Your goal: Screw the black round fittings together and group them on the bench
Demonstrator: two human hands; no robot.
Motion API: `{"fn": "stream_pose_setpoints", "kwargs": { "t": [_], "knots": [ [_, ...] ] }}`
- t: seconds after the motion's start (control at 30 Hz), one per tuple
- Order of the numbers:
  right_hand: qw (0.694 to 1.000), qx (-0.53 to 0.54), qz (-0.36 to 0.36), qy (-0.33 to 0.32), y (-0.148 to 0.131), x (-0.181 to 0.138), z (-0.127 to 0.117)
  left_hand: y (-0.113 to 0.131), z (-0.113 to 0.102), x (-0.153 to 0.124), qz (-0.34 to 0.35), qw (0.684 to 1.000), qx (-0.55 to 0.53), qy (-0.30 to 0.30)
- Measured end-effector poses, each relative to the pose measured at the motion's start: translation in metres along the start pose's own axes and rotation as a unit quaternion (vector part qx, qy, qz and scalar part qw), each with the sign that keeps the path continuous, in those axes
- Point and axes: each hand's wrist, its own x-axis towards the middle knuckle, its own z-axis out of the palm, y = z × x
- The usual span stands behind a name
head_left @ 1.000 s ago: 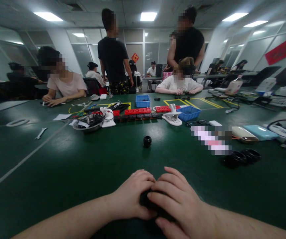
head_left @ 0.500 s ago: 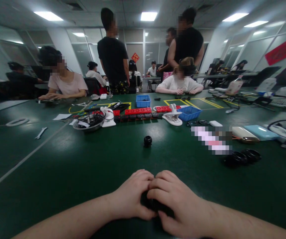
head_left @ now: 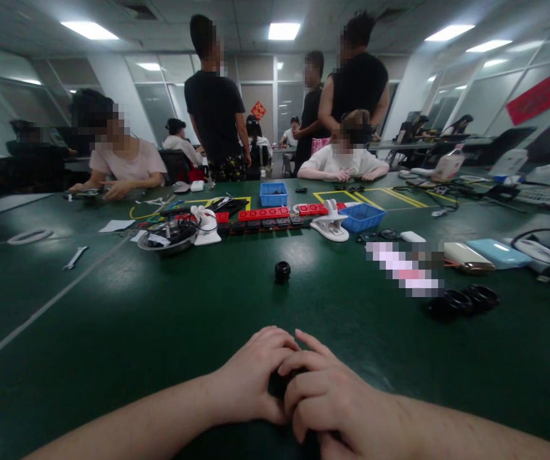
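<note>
At the near edge of the green table, my left hand [head_left: 255,374] is wrapped round a black part [head_left: 279,381]. Fingers hide most of that part, so its kind does not show. My right hand [head_left: 335,390] curls over the same part from the right, its fingers bent against it and the index finger raised. Straight ahead of both hands a small round black ridged fitting [head_left: 282,273] stands upright on the table, apart from them. Several black rings [head_left: 459,301] lie to the right.
Farther back are red and black power strips [head_left: 265,217], white clamps [head_left: 329,223], blue bins [head_left: 363,218] and a metal bowl [head_left: 169,246] of cables. A wrench [head_left: 76,257] lies at left. A light-blue box [head_left: 499,253] is at right. People sit and stand beyond.
My right hand has shifted its grip: the fingers curl more and the index finger lifts away. My left hand stays in place round the black part.
</note>
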Motion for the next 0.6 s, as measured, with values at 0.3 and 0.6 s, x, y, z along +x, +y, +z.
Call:
{"fn": "stream_pose_setpoints", "kwargs": {
  "t": [0.3, 0.6],
  "knots": [
    [0.977, -0.050, 0.086, 0.187, 0.006, -0.007, 0.007, -0.003, 0.000, -0.001, 0.017, 1.000, 0.020, -0.006],
    [0.980, -0.072, 0.142, 0.122, 0.006, 0.000, 0.013, 0.000, -0.001, -0.001, 0.012, 1.000, 0.024, -0.010]
  ]
}}
